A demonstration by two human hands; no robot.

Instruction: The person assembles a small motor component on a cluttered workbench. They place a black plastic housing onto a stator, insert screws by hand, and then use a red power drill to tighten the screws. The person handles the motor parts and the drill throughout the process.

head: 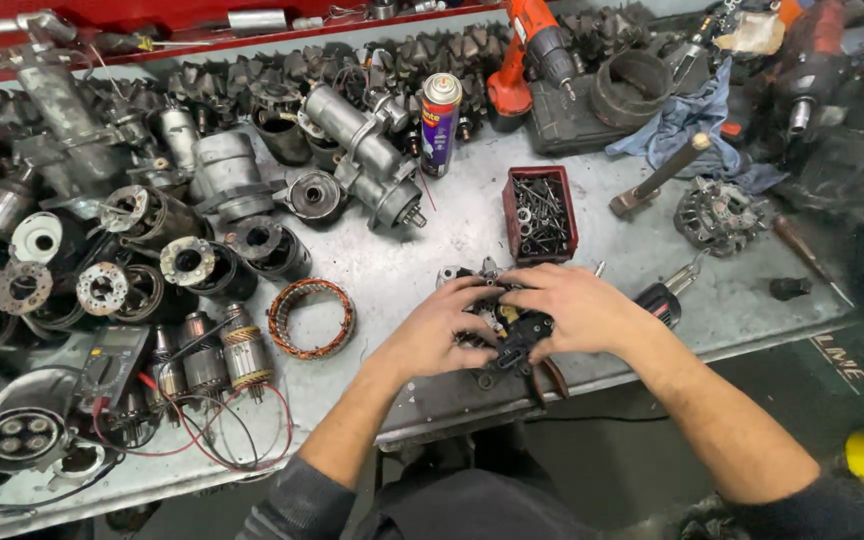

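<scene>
Black metal part (514, 335) is sitting near the surface's (422, 250) front edge, both hands, left (444, 330) and right (564, 305), closing their grip on it; bare room is lying just behind.

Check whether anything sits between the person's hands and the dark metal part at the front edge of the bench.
Nothing visible does. The left hand and the right hand both rest directly on the dark metal part. The red parts bin and the copper stator ring lie apart from it.

Purple-labelled spray can (440, 123) upright behind red box (540, 214)
</scene>
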